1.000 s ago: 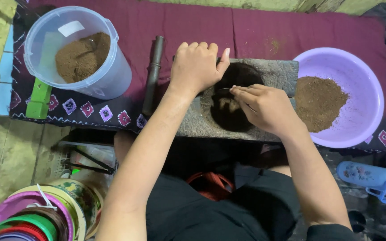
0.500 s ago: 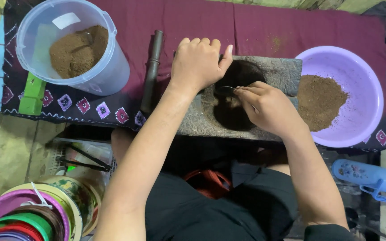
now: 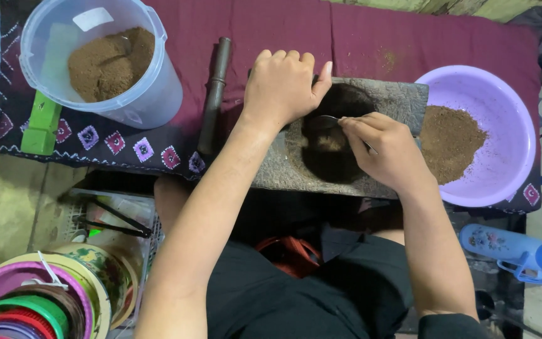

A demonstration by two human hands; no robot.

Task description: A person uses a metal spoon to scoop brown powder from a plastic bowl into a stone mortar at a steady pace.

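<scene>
The left hand (image 3: pixel 281 85) lies palm-down, fingers together, on the upper left part of the grey stone slab (image 3: pixel 396 100), thumb stretched toward the dark paste (image 3: pixel 334 150) heaped in the slab's middle; it grips nothing, just presses flat on the stone w/ its edge touching the paste. The right hand (image 3: pixel 381 150) is pinched shut on a metal spoon (image 3: pixel 324 121); the bowl of the spoon sits on top of the paste, just beside the left thumb, handle mostly hidden under the fingers. Both hands close together over the slab, nearly touching.

Slab rests on a maroon cloth (image 3: pixel 346 37) w/ a patterned border. Left of the slab, a dark stone roller (image 3: pixel 214 94) lies on the cloth, apart from the hand; further left a clear plastic tub (image 3: pixel 152 94) holds brown powder. Right of the slab, touching its end, a purple bowl (image 3: pixel 503 107) w/ a heap of the same-looking powder. Lower right, a blue flask (image 3: pixel 515 248); lower left, stacked coloured lids (image 3: pixel 39 301), prob. of containers, view too cropped to be sure.
</scene>
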